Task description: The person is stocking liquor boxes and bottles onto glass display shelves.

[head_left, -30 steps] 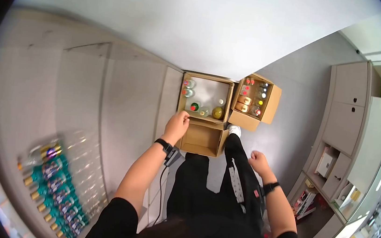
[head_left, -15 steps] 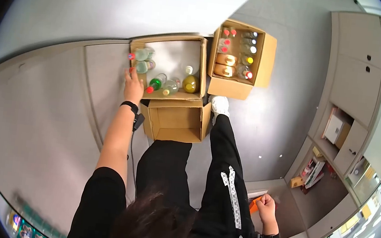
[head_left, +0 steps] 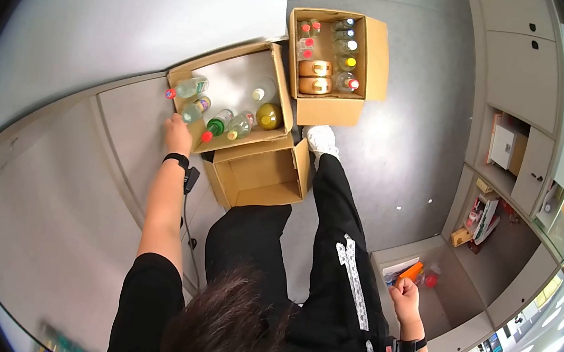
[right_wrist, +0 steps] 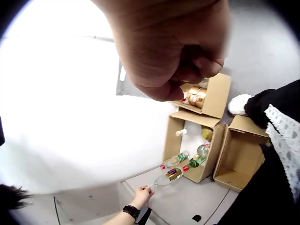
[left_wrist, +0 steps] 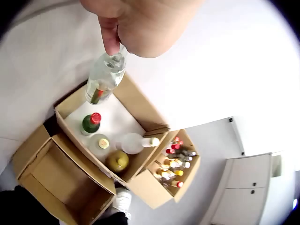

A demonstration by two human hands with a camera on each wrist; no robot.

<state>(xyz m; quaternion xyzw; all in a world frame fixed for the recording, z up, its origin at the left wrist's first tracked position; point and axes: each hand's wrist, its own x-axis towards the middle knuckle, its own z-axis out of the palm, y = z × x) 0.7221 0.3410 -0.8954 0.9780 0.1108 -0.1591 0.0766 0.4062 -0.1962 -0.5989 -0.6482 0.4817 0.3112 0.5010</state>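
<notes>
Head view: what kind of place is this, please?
Probably a stockroom or storage corner: open cardboard boxes of bottles stand on the grey floor, beside grey cabinets, and the left hand holds a clear bottle.

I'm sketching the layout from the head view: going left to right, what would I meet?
left hand gripping a clear bottle → green bottle → yellow bottle → white shoe → right hand → white cabinet
</notes>
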